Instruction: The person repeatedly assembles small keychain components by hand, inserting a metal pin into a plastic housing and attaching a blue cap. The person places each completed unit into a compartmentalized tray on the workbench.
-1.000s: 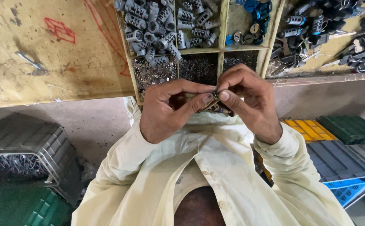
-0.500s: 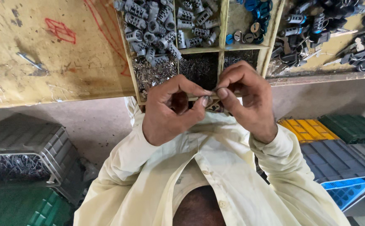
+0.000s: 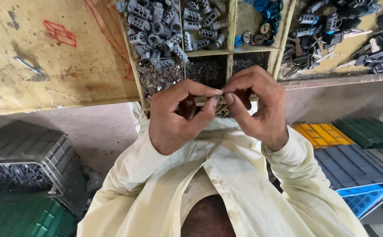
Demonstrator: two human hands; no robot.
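My left hand [image 3: 174,116] and my right hand [image 3: 257,105] are raised together in front of my chest, just below the edge of a wooden divided tray [image 3: 231,39]. Thumbs and forefingers of both hands pinch one small metal part [image 3: 219,92], which is mostly hidden by the fingertips. Behind the hands, one compartment holds several grey ribbed metal cylinders [image 3: 156,26]. Another, right behind my fingers, holds a heap of tiny dark metal pieces [image 3: 206,70]. Cream sleeves cover both arms.
A worn wooden tabletop [image 3: 46,66] with red marks lies to the left. Blue rings [image 3: 266,8] and black metal parts [image 3: 332,26] sit at the upper right. On the floor stand a grey crate [image 3: 24,153], a green crate [image 3: 20,219], and yellow [image 3: 321,134], dark green [image 3: 367,131] and blue [image 3: 362,197] crates.
My fingertips have closed tighter around the small metal part, which shows less than before. Both hands stay in nearly the same place.
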